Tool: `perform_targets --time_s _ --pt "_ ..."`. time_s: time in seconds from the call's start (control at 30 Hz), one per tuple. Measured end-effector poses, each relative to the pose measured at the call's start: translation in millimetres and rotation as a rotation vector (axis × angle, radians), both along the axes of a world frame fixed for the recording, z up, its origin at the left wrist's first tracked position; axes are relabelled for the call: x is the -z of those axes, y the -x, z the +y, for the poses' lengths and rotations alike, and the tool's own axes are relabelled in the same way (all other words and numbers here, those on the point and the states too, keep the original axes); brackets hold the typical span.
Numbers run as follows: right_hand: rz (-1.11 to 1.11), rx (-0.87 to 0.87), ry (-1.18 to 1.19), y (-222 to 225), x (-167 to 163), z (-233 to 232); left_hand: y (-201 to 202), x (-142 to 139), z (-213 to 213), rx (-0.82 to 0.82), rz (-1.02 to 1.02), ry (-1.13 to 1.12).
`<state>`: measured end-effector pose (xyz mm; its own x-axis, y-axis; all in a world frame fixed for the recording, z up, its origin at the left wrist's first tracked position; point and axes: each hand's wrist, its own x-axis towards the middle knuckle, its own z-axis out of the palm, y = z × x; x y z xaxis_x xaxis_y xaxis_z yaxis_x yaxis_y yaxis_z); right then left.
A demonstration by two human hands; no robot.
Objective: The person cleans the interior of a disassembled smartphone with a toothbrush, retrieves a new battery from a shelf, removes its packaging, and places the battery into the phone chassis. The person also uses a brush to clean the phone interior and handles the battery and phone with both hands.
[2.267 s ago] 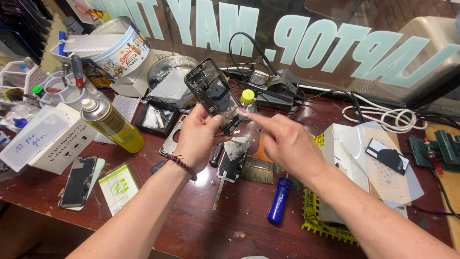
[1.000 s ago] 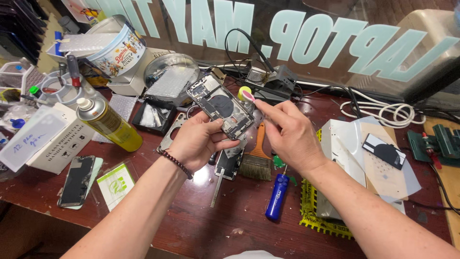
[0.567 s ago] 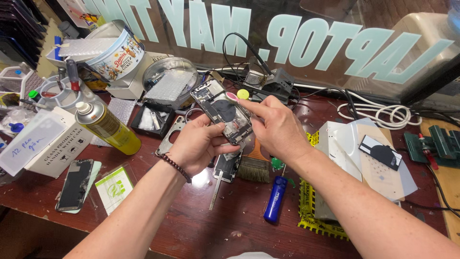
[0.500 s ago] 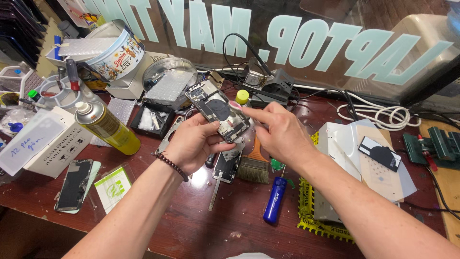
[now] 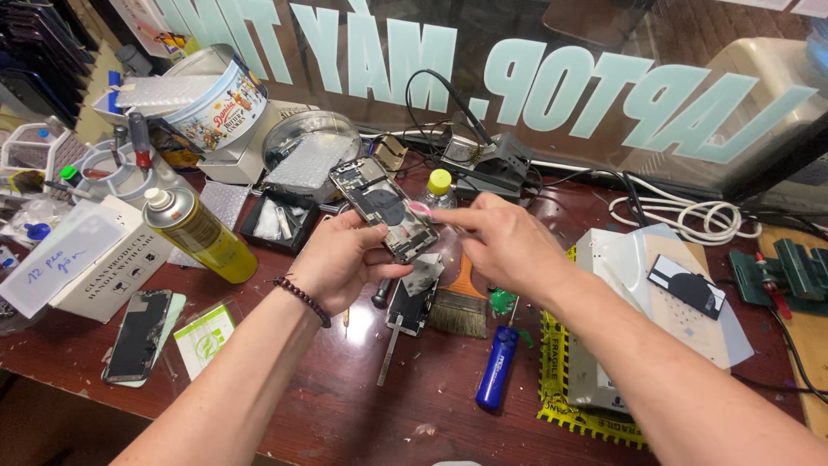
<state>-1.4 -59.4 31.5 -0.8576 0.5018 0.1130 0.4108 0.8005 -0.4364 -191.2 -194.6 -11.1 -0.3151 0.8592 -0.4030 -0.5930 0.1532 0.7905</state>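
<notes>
An opened phone held up over a cluttered repair bench.

Pale block lettering runs mirrored across the glass pane (image 5: 552,78) behind the bench; a round printed tin (image 5: 216,95) stands at the back left, a yellow spray can (image 5: 198,233) leans in front of it, and a white box (image 5: 103,267) with a handwritten label lies beside the can. The left hand (image 5: 341,259) is clamped on the lower end of the opened phone body (image 5: 384,209), fingers curled round its edges. The phone's long axis runs diagonally, top end pointing up-left and away, open side facing the camera. The right hand (image 5: 504,246) sits just right of it, fingertips pinched together on a small pink pick (image 5: 420,209) touching the phone's right edge.
</notes>
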Motion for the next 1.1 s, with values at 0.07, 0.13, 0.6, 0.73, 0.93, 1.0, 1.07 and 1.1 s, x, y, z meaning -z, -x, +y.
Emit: perform_targets --time_s 0.07,0.13,0.6,0.73,0.93,1.0,1.07,1.1 --pt "-0.092 0.006 -0.03 -8 -7 6 5 -2 -6 -0.043 0.061 0.068" --pt "-0.132 0.088 -0.146 -14 -15 14 5 -3 -8 0.009 0.115 0.097" --pt "-0.343 0.055 0.092 1 -16 0 -6 -6 -3 0.074 0.15 0.208" --pt "-0.171 0.099 0.018 11 -17 0 -12 -3 -2 0.07 0.173 0.192" --pt "-0.197 0.0 0.208 -1 -12 -6 3 -8 -1 0.013 0.157 0.178" --pt "-0.332 0.071 0.153 -8 -21 4 8 -9 -4 0.009 0.144 0.173" --pt "-0.287 0.114 0.097 -10 -24 5 7 -8 -5 0.036 0.122 0.158" --pt "-0.167 0.109 0.07 -6 -22 3 5 -8 -6 0.039 0.123 0.15"
